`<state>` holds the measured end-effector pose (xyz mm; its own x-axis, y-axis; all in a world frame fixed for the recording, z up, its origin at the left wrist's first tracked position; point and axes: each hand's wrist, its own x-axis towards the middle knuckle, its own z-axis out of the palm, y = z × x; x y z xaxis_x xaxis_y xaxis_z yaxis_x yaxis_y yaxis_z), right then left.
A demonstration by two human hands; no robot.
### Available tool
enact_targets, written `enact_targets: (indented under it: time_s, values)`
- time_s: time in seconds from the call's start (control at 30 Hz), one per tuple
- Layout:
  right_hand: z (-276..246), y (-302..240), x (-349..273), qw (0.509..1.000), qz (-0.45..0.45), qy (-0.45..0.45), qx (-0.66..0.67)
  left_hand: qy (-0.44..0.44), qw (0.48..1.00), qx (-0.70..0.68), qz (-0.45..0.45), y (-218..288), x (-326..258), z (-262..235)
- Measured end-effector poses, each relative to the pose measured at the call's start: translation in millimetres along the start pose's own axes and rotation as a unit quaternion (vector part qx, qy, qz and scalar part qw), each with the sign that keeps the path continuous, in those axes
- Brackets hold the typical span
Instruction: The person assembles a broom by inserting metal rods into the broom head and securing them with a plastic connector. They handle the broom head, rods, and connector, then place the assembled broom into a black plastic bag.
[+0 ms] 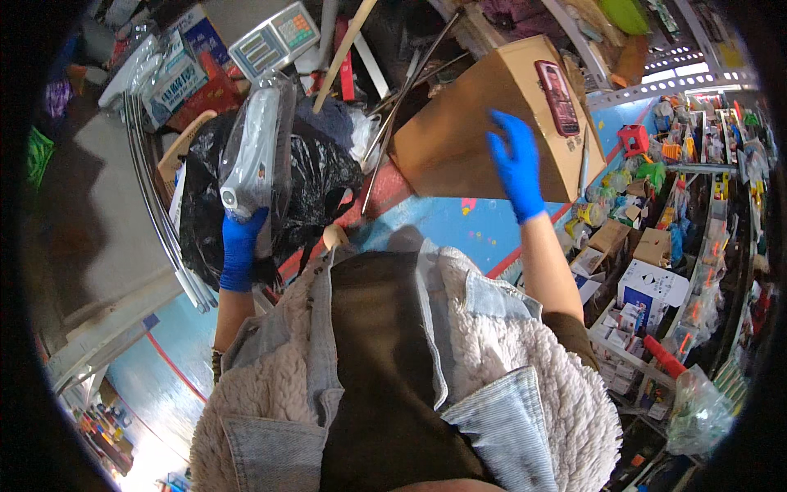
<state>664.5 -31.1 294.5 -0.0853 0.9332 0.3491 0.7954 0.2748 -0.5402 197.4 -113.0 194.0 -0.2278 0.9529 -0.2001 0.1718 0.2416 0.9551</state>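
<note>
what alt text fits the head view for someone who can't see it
A blue-gloved left hand holds a plastic-wrapped white object over a black plastic bag; the blue-gloved right hand is open near a cardboard box bearing a phone. Crowded shelves line the right.

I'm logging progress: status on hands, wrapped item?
Left hand holding plastic-wrapped item. Right hand open, empty, by cardboard box. Item overlaps black bag in view.

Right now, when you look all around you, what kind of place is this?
Probably a small, crowded shop, perhaps a hardware store. Shelves packed with little boxed and bagged goods fill the right side, a white-and-blue carton sits among them, and a digital weighing scale is near the top.
</note>
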Motion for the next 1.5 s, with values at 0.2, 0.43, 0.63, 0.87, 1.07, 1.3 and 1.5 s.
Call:
enact_targets:
  time_s: [0.2,0.43,0.63,0.87,1.07,1.3,1.5]
  values:
    - [181,60,102,0.895,0.235,-0.201,0.322,0.097,0.99,-0.064,-0.076,-2,-42,4]
    - [353,272,228,0.909,0.372,-0.13,0.136,0.104,0.933,0.122,-0.321,-7,-115,29]
    - [401,334,256,0.902,0.37,-0.059,0.216,0.181,0.93,-0.033,-0.319,-3,-133,79]
    - [388,254,211,0.956,0.234,0.053,0.169,0.158,0.9,0.024,-0.406,3,-114,77]
    - [347,121,78,0.97,0.147,-0.104,0.164,0.102,0.964,0.061,-0.24,-15,-108,35]
    - [208,9,-32,0.975,0.12,-0.102,0.156,-0.012,0.984,0.036,-0.175,-21,-76,-25]
    - [56,-49,-74,0.998,0.007,-0.015,0.055,-0.101,0.988,0.033,-0.112,-26,-43,-16]
